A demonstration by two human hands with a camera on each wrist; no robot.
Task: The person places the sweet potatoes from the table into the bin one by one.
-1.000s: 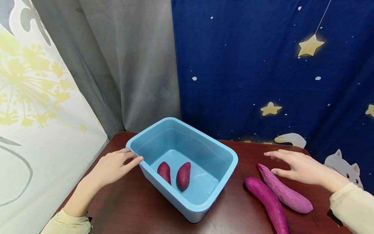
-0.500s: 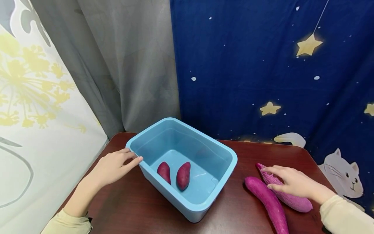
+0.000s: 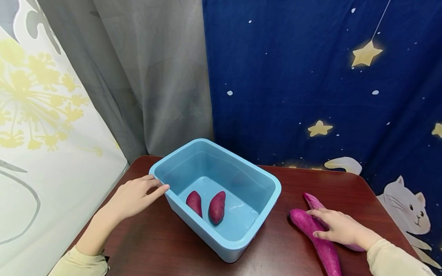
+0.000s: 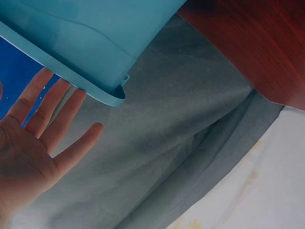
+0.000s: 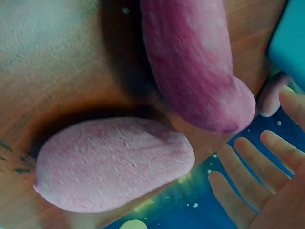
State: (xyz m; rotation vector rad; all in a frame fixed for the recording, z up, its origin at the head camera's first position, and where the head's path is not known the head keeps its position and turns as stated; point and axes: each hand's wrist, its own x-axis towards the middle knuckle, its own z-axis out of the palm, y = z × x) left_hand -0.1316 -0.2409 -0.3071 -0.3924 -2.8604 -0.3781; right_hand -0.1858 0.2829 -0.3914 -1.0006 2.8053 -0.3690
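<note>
Pick one, then wrap it properly
Closest to us, around 4 o'clock from the blue bin (image 3: 207, 238), lies the smooth magenta eggplant (image 3: 326, 255), with the rough pink eggplant (image 3: 312, 200) right beside it. Our right hand (image 3: 340, 226) is over the pair, fingers spread, nothing gripped; can't tell if it's touching either. We'd settle on one, since straddling both would probably just roll them, then wrap thumb and fingers round its middle, because something that long looks likely to tip. Further off, our left hand (image 3: 136, 195) rests straight fingertips on the bin's rim at 9 o'clock, not grasping it; light pressure should be plenty. Inside lie two sweet potatoes (image 3: 216, 209); past everything, at 1 o'clock, hangs the starry curtain (image 3: 262, 76).
</note>
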